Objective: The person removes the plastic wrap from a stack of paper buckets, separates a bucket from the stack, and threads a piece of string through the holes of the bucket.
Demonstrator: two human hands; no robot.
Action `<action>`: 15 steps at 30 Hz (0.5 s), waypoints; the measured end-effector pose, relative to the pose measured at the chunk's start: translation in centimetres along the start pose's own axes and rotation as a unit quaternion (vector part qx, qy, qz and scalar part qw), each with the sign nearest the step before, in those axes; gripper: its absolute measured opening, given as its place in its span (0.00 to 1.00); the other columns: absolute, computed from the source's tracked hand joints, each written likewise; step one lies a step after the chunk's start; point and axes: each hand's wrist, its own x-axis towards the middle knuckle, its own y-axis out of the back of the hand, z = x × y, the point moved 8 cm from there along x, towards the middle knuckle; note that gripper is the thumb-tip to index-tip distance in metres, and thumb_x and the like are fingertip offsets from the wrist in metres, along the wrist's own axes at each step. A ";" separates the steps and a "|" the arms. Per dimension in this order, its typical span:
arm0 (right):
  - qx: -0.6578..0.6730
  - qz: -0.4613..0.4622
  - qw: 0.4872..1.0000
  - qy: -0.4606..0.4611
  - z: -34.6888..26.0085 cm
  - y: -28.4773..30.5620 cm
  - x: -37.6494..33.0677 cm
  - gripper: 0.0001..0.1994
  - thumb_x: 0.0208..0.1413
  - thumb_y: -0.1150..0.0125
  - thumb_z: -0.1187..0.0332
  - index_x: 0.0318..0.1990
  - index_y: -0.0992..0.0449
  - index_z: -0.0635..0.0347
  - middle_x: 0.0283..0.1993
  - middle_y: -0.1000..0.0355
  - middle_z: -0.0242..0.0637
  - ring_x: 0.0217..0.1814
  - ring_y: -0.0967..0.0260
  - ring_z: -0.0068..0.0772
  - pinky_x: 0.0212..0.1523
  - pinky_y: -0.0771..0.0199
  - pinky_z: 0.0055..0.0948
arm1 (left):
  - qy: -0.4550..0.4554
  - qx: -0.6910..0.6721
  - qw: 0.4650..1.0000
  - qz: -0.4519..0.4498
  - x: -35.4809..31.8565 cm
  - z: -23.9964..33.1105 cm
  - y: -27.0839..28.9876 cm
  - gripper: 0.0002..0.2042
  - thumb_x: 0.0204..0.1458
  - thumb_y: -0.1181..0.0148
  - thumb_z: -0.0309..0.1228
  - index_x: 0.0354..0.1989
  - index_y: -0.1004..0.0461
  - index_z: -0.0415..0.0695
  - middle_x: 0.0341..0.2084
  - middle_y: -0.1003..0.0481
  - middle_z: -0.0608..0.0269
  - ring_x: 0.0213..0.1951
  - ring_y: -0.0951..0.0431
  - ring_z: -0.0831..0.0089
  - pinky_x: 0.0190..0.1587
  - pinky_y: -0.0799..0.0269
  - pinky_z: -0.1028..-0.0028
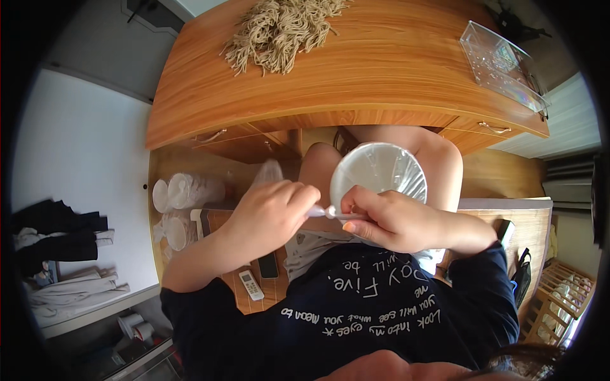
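Note:
My left hand is closed on a twisted strip of clear plastic film, and a loose, blurred end of it sticks up beyond the fingers. My right hand pinches the other side of the strip between thumb and forefinger. Between the two hands the film bunches into a small whitish knot. Just beyond them, between my thighs, is a round white tub with shiny clear plastic over or inside it. The right hand overlaps its near edge; whether the strip joins the tub's plastic I cannot tell.
A wooden desk stands ahead, bearing a heap of beige cords and a clear plastic box. Plastic-wrapped white round items stand at left. A white remote and dark phone lie on the seat beside me.

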 end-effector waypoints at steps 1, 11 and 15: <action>-0.064 -0.027 0.998 -0.004 0.1 -0.3 0.0 0.10 0.65 0.46 0.63 0.44 0.32 0.61 0.22 0.28 0.42 0.26 0.26 0.46 0.28 0.29 0.42 | -0.041 0.024 0.999 0.014 -0.2 0.6 0.2 0.12 0.53 0.38 0.36 0.29 0.35 0.47 0.19 0.32 0.67 0.24 0.26 0.72 0.29 0.27 0.70; -0.232 -0.234 0.942 0.066 -0.6 -6.0 -3.9 0.14 0.63 0.47 0.56 0.33 0.31 0.56 0.16 0.31 0.42 0.19 0.29 0.53 0.21 0.30 0.48 | 0.056 -0.334 0.916 -0.212 -6.6 6.0 -3.5 0.14 0.62 0.47 0.43 0.33 0.34 0.45 0.18 0.26 0.52 0.22 0.23 0.48 0.22 0.29 0.54; -0.188 -0.297 0.936 0.003 0.5 -6.7 -4.7 0.13 0.64 0.50 0.56 0.36 0.31 0.56 0.19 0.29 0.44 0.23 0.28 0.55 0.25 0.29 0.51 | 0.081 -0.393 0.875 -0.271 -9.1 5.8 -4.9 0.12 0.63 0.48 0.40 0.34 0.34 0.45 0.20 0.26 0.50 0.26 0.23 0.46 0.27 0.27 0.54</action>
